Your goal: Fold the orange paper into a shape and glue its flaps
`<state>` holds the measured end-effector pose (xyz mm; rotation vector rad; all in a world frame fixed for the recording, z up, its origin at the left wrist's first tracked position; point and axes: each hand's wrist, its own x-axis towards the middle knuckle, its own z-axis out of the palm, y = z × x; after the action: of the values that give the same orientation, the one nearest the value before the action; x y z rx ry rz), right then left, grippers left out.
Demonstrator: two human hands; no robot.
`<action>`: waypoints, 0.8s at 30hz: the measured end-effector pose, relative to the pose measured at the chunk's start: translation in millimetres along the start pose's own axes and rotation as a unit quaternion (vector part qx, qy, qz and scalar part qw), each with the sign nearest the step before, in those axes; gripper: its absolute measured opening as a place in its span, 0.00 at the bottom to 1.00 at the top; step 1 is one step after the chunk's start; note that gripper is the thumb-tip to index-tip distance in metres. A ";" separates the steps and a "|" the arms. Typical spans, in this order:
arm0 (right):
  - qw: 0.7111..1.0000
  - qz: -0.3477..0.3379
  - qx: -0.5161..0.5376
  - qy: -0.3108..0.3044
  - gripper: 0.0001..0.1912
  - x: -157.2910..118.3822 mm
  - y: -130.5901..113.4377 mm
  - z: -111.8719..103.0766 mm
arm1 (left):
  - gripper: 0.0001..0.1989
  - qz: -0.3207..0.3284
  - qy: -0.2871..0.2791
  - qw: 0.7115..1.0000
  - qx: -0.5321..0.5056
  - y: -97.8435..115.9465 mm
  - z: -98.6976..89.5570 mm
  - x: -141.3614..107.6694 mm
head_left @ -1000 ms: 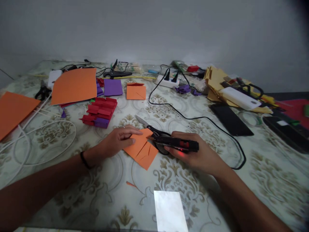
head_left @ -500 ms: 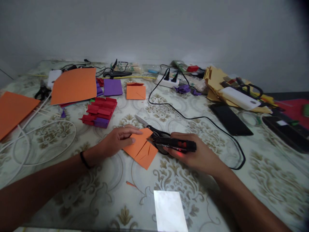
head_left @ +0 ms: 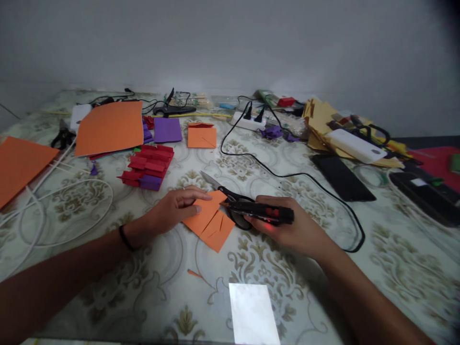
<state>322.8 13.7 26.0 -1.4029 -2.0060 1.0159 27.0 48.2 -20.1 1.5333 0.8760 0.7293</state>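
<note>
My left hand (head_left: pixel 179 206), a black band at its wrist, grips the left corner of a folded orange paper piece (head_left: pixel 215 230) between thumb and fingers. Several dark slits or creases show in the paper. In my right hand (head_left: pixel 283 225) is a black glue gun (head_left: pixel 260 212) with red parts and a small red light. Its tip points left and stands at the paper's upper right edge; contact is hard to tell. Black-handled scissors (head_left: pixel 212 180) lie behind and partly under the paper, blades toward the far left.
A red and purple folded-paper block (head_left: pixel 151 165), a purple square (head_left: pixel 167 130) and an orange folded piece (head_left: pixel 201 137) lie behind. A black cord loops from a power strip (head_left: pixel 247 120) to my right arm. Phone (head_left: pixel 343 177) right; white cable (head_left: pixel 108 206) left; orange sheets (head_left: pixel 111 127) back left.
The glue gun in my right hand has shifted very slightly to the right. My left hand and the paper hold almost still.
</note>
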 end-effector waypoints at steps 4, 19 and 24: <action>1.000 0.014 -0.008 0.007 0.16 -0.6 1.3 -0.6 | 0.15 0.007 -0.001 1.000 0.003 1.1 0.3 0.2; 0.999 0.024 -0.026 0.041 0.19 -1.6 5.7 -2.9 | 0.15 0.001 0.002 1.000 0.006 2.1 0.7 -1.5; 0.998 0.016 -0.031 0.043 0.19 -1.1 5.0 -2.7 | 0.14 0.000 0.000 1.000 0.009 1.9 0.8 -0.6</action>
<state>328.0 14.4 23.7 -1.4887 -1.9744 0.8981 27.6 47.1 -18.4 1.5488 0.8836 0.7230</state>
